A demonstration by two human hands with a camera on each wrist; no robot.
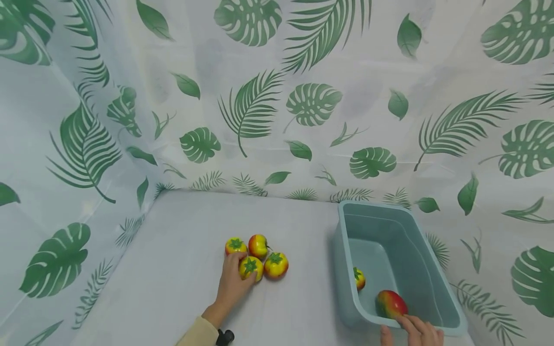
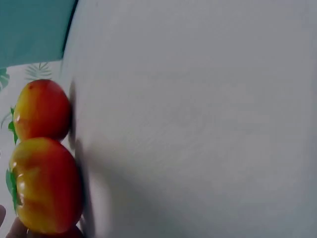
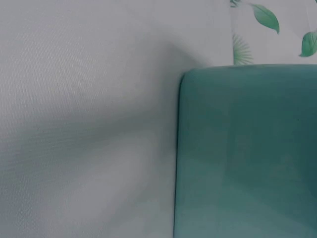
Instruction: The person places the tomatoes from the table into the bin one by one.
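Note:
In the head view my left hand [image 1: 235, 283] grips a yellow-and-red persimmon [image 1: 247, 265] with a green leafy top, thumb on the near side and fingers at its far left. Close around it lie a second persimmon [image 1: 235, 243], a third persimmon [image 1: 277, 265] and a rounder fruit with a stem [image 1: 258, 246]. The left wrist view shows two of the fruits side-on, including a large persimmon [image 2: 47, 186] near the fingertips. My right hand [image 1: 417, 331] lies over the near rim of a blue-green basin [image 1: 346, 250], fingertips beside a red-green mango [image 1: 393, 303]; contact is unclear.
Another small yellow-red fruit [image 1: 359, 278] sits inside the basin against its left wall, partly hidden. The basin stands on the right of the white table [image 1: 186, 240]. Leaf-patterned sheeting [image 1: 268, 158] rises behind the table and along its left side.

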